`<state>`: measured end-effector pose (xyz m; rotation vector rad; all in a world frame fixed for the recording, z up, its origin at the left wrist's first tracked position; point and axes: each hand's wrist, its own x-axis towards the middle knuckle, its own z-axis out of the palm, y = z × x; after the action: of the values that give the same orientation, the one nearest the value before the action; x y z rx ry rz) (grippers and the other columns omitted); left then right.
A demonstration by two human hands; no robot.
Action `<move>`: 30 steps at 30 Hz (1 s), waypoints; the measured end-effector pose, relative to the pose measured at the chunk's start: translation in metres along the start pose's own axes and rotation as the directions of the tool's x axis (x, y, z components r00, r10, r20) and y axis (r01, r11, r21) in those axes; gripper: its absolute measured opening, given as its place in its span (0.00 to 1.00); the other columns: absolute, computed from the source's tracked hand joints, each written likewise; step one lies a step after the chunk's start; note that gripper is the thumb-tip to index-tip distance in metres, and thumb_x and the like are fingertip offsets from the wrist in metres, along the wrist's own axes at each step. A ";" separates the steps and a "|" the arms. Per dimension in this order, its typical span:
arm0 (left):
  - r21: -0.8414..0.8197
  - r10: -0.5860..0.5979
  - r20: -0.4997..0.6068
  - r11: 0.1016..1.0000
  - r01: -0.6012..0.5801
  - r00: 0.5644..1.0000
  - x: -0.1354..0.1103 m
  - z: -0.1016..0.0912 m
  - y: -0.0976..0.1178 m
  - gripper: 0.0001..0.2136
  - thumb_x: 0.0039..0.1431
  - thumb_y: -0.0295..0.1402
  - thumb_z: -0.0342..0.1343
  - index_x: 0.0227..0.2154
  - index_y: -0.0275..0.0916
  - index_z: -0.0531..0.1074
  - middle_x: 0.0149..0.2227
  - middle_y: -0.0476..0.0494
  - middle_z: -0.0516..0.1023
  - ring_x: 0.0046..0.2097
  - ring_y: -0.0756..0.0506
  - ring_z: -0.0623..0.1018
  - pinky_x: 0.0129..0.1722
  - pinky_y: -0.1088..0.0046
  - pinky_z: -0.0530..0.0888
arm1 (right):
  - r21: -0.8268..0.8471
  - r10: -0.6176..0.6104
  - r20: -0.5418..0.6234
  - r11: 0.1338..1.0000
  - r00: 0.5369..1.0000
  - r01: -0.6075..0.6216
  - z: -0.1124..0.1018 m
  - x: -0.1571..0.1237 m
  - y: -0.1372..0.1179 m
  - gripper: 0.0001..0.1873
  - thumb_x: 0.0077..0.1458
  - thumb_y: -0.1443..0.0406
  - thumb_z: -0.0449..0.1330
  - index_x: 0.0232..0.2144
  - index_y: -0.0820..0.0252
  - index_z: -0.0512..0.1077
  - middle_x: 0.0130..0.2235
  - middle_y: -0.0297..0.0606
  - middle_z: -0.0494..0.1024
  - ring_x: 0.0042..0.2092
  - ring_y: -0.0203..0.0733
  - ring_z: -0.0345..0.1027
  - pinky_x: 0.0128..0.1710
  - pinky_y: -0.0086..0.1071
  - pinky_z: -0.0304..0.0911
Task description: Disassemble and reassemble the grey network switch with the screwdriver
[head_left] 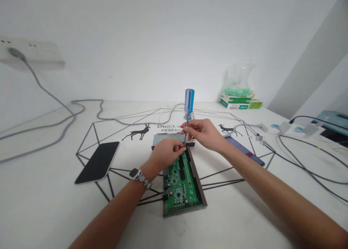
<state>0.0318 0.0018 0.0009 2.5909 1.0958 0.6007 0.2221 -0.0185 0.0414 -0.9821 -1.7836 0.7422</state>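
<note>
A screwdriver [189, 102] with a clear blue handle stands nearly upright, tip down, over the far end of a green circuit board [178, 185]. My right hand [203, 133] pinches its metal shaft between thumb and fingers, below the handle. Close to the tip, my left hand [165, 154] has its thumb and fingers pressed together at the board's far end. What those fingers hold, if anything, is hidden. The board lies in a dark shallow casing [199, 191]. Beyond it is a flat grey metal piece [160, 138], partly covered by my hands.
A dark-screened phone [99, 162] lies on the left of the white table [130, 223]; another device [246, 151] is at right, partly behind my right arm. Cables [301, 165] and white adapters [277, 127] lie farther right. Boxes [236, 100] carry a plastic bag [237, 78] by the wall.
</note>
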 end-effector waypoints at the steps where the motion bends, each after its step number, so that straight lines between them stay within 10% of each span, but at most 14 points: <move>1: -0.008 0.000 0.001 1.000 0.000 1.000 0.000 0.001 -0.001 0.14 0.62 0.40 0.53 0.25 0.39 0.73 0.23 0.49 0.72 0.29 0.47 0.70 0.29 0.72 0.60 | -0.002 0.000 -0.001 1.000 1.000 0.000 0.000 0.000 0.000 0.14 0.59 0.58 0.59 0.36 0.62 0.79 0.36 0.40 0.83 0.26 0.36 0.72 0.29 0.32 0.69; 8: -0.123 -0.028 -0.204 0.992 0.002 0.979 0.000 0.002 0.002 0.13 0.57 0.42 0.60 0.39 0.38 0.75 0.37 0.45 0.78 0.34 0.47 0.72 0.35 0.71 0.66 | -0.126 -0.022 -0.059 0.992 0.998 0.015 -0.001 -0.001 -0.001 0.14 0.57 0.57 0.62 0.28 0.60 0.78 0.30 0.36 0.79 0.27 0.37 0.67 0.26 0.29 0.61; 20: -0.349 -0.168 -0.284 0.935 0.061 0.944 0.004 0.010 0.017 0.10 0.55 0.39 0.63 0.30 0.37 0.75 0.32 0.47 0.81 0.29 0.48 0.74 0.30 0.73 0.69 | -0.255 -0.044 -0.185 0.967 0.982 -0.005 0.001 -0.001 0.002 0.22 0.51 0.50 0.65 0.19 0.60 0.68 0.21 0.30 0.69 0.25 0.33 0.57 0.25 0.29 0.50; 30: -0.332 -0.122 -0.282 0.943 0.022 0.952 0.000 0.013 0.013 0.08 0.59 0.37 0.61 0.32 0.37 0.77 0.32 0.45 0.82 0.30 0.47 0.77 0.27 0.74 0.68 | -0.153 0.043 -0.086 0.987 0.995 -0.056 0.002 -0.001 0.000 0.14 0.50 0.55 0.67 0.27 0.62 0.76 0.28 0.36 0.78 0.29 0.36 0.67 0.29 0.30 0.60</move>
<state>0.0462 -0.0077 -0.0057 2.2122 1.0652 1.0853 0.2207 -0.0193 0.0407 -1.1477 -1.7706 0.5902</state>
